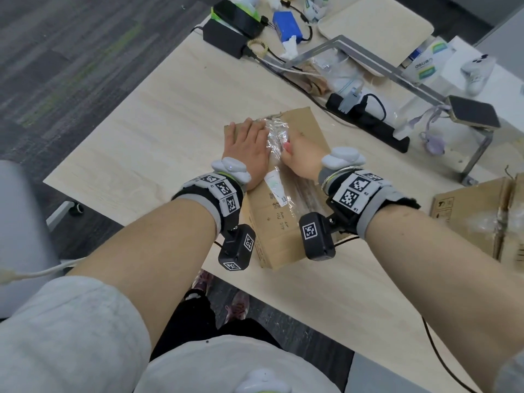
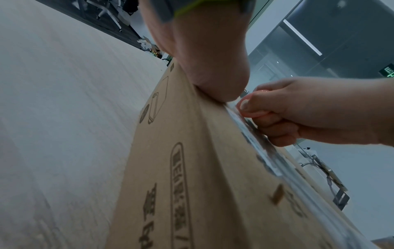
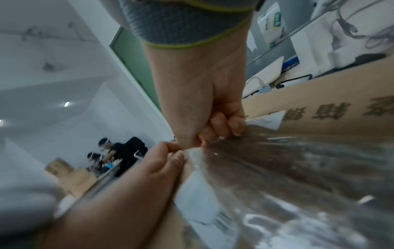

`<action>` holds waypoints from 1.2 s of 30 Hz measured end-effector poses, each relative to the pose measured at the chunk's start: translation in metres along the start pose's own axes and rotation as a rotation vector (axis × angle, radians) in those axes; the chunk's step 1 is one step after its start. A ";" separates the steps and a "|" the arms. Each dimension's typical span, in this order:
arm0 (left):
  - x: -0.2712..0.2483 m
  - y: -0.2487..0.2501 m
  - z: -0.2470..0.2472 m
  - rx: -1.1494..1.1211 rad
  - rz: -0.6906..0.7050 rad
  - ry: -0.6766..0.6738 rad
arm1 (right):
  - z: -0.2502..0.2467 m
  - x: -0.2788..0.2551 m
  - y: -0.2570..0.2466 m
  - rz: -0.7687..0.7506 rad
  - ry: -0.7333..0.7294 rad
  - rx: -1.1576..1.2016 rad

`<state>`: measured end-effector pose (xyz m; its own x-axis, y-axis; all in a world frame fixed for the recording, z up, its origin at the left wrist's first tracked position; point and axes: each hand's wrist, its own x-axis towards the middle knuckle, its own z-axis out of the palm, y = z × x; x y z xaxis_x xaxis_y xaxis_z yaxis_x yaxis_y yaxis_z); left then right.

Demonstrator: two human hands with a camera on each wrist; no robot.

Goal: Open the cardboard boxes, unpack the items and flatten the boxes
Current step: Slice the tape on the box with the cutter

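Note:
A brown cardboard box [image 1: 286, 211] lies on the light wooden table [image 1: 141, 143], its top seam sealed with clear tape [image 1: 276, 134] that is wrinkled and crumpled at the far end. My left hand [image 1: 249, 148] lies flat on the box top left of the seam, fingers straight; its heel [image 2: 209, 59] presses the cardboard [image 2: 192, 168]. My right hand [image 1: 300, 158] sits right of the seam with its fingers curled [image 3: 221, 124], and its thumb and fingers [image 2: 251, 107] pinch the tape [image 3: 298, 168]. What lies inside the box is hidden.
A second taped cardboard box [image 1: 479, 217] stands at the right table edge. Behind the box run a black power strip [image 1: 368, 120], cables, a metal stand [image 1: 397, 72] with a phone [image 1: 473, 112], plastic bags and a blue pack [image 1: 286, 25]. A grey chair [image 1: 19, 222] is at left.

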<state>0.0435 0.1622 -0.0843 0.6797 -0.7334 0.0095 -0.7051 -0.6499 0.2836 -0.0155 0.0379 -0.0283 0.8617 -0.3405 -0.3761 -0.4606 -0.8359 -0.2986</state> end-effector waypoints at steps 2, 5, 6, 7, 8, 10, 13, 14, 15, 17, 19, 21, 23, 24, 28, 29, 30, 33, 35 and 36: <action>-0.001 0.002 0.000 0.008 0.001 0.017 | -0.002 -0.007 0.004 -0.011 0.008 0.015; -0.001 0.003 0.003 -0.003 -0.004 0.058 | -0.003 -0.014 0.008 -0.029 0.083 0.085; -0.001 0.003 0.003 -0.007 -0.008 0.058 | -0.002 -0.016 0.010 -0.023 0.102 0.114; 0.000 0.003 0.004 -0.005 -0.011 0.055 | -0.001 -0.017 0.010 -0.011 0.118 0.146; 0.000 0.003 0.005 0.002 -0.009 0.052 | -0.001 -0.017 0.011 0.000 0.139 0.179; 0.002 0.004 0.007 0.020 -0.004 0.056 | -0.004 -0.014 0.012 0.008 0.200 0.231; 0.003 0.003 0.007 0.031 -0.012 0.051 | -0.006 -0.001 0.009 -0.024 0.237 0.271; 0.003 0.003 0.008 0.033 -0.010 0.054 | -0.006 0.003 0.006 -0.038 0.228 0.259; 0.003 0.003 0.008 0.030 -0.006 0.059 | -0.005 0.008 0.003 -0.051 0.213 0.232; 0.003 0.002 0.009 0.012 0.001 0.068 | -0.004 0.015 -0.003 -0.052 0.183 0.154; 0.003 0.002 0.010 -0.004 0.002 0.081 | -0.005 0.018 -0.005 -0.046 0.169 0.098; 0.004 0.002 0.011 -0.013 -0.003 0.089 | -0.006 0.022 -0.005 -0.052 0.153 0.073; 0.004 0.003 0.011 -0.018 -0.011 0.085 | -0.003 0.024 -0.006 -0.046 0.149 0.044; 0.004 0.003 0.010 -0.017 -0.014 0.083 | -0.002 0.025 -0.006 -0.035 0.156 0.018; 0.003 0.004 0.009 -0.023 -0.020 0.089 | 0.003 0.029 -0.008 0.014 0.140 -0.069; 0.003 0.004 0.010 -0.026 -0.020 0.095 | 0.005 0.031 -0.007 0.019 0.131 -0.079; 0.003 0.004 0.009 -0.026 -0.020 0.097 | 0.006 0.031 -0.007 0.023 0.129 -0.080; 0.003 0.004 0.010 -0.026 -0.021 0.076 | 0.008 0.031 -0.006 0.028 0.124 -0.068; 0.002 0.004 0.008 -0.029 -0.018 0.075 | 0.007 0.031 -0.005 0.017 0.100 -0.073; 0.002 0.003 0.008 -0.025 -0.013 0.079 | 0.007 0.031 -0.005 0.017 0.103 -0.070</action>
<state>0.0411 0.1571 -0.0909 0.7033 -0.7062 0.0812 -0.6916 -0.6534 0.3077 0.0115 0.0347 -0.0449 0.8726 -0.3947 -0.2876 -0.4629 -0.8562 -0.2293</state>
